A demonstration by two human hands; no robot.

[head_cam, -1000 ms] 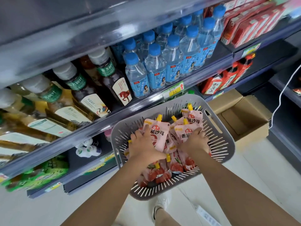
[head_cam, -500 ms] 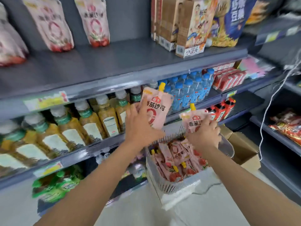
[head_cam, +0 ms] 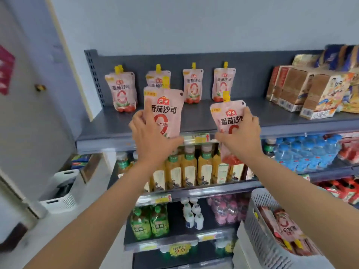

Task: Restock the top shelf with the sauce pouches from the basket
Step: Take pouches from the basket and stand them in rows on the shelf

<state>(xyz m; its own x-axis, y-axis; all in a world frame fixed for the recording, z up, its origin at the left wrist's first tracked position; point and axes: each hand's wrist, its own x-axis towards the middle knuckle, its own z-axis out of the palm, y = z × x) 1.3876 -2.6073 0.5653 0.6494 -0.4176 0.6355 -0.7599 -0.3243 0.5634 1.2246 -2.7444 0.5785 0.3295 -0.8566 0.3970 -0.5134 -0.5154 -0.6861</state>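
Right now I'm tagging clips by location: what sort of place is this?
Probably a small grocery shop: tiered shelves with price tags, rows of drink bottles, and matching pouches lined up for sale.

— What does the sauce pouch (head_cam: 165, 113) in your left hand (head_cam: 153, 136) say?

— A red badge reads 海天, with big black characters beneath it: 番茄沙司.

— And the other?

— The second pouch (head_cam: 229, 117), in my right hand (head_cam: 240, 136), has the same 海天 badge and 番茄沙; my finger half hides the last character. The leftmost shelf pouch (head_cam: 121, 92) reads 番茄沙司 too. A yellow price tag (head_cam: 179, 249) low down shows 9 8, blurred.
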